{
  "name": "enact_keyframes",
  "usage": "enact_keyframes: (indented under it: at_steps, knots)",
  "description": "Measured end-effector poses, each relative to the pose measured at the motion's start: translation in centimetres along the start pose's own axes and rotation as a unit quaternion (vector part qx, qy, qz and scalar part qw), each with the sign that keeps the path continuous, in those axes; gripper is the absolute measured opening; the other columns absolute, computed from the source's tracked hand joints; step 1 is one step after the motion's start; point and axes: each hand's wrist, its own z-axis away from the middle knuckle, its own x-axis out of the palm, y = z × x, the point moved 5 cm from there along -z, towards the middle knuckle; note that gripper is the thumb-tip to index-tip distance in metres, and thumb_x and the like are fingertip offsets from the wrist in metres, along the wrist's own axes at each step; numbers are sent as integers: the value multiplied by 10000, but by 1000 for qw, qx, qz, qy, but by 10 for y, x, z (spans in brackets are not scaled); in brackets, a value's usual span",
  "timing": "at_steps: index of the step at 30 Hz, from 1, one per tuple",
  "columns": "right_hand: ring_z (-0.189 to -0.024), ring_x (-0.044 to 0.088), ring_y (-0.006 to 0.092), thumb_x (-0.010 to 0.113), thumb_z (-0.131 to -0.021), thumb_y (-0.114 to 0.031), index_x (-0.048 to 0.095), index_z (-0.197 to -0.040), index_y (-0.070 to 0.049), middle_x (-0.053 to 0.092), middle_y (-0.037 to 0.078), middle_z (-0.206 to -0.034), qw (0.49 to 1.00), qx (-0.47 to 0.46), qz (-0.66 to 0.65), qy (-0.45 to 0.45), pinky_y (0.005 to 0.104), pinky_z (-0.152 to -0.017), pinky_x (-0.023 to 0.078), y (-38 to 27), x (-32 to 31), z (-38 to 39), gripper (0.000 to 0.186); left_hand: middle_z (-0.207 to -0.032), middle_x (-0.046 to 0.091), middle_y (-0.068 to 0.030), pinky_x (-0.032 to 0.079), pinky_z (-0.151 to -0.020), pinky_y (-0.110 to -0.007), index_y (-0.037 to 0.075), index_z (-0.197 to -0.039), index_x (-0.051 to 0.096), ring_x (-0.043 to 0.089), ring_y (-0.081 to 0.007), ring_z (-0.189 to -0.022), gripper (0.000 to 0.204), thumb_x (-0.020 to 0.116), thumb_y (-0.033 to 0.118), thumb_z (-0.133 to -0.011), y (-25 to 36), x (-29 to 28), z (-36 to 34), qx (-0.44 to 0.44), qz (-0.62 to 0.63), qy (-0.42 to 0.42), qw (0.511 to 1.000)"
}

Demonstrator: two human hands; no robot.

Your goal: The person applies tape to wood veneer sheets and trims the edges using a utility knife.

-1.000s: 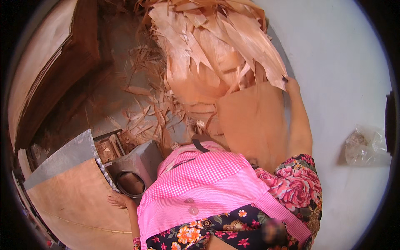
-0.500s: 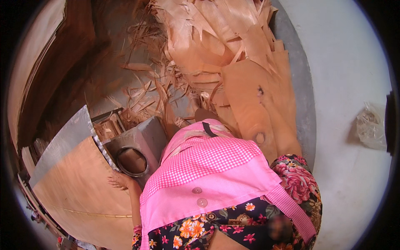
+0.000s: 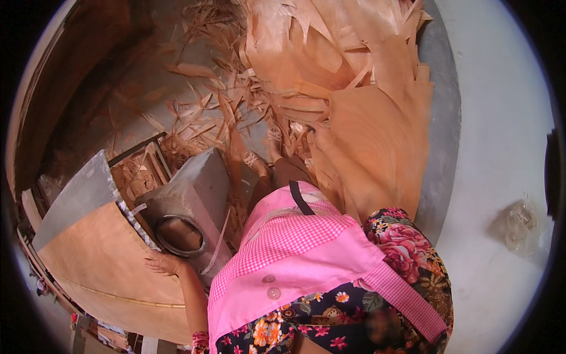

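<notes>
My left hand rests with stretched fingers on a pale wood veneer sheet at the left, close to its inner edge. Beside that hand stands a grey metal box with a round, rimmed opening. My right arm reaches forward over a large orange-brown veneer sheet on the right. My right hand is at the sheet's left edge; its fingers blend into the wood colour, so their grip is unclear.
Torn veneer pieces are heaped at the far middle, and loose scraps litter the floor. Veneer sheets stand stacked at the far left. A clear plastic bag lies at the right. My sandalled feet are among the scraps.
My right hand has moved left across the sheet to its left edge. My left hand stays flat on the pale veneer. The whole view has shifted slightly.
</notes>
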Motion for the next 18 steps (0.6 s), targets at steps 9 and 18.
enact_keyframes:
  at_steps: [9,18]
  knots:
    - [-664,575,229,504,-748,-124,601,-866,-49,547,129,-932,864,-221,407,-197,344,-555,477,81,-41,4,170,-1316,356,-90,264,-964,-444,104,-1280,350,326,-262,-1214,540,337,465,-879,-9,5,-3,35,-49,72,996]
    - [-622,573,249,488,-724,-101,571,-808,-53,526,89,-789,916,-162,316,-186,361,-483,456,134,-138,99,128,-1321,350,-89,276,-953,-458,118,-1259,382,334,-274,-1208,536,329,487,-873,1,-2,-4,8,-31,74,997]
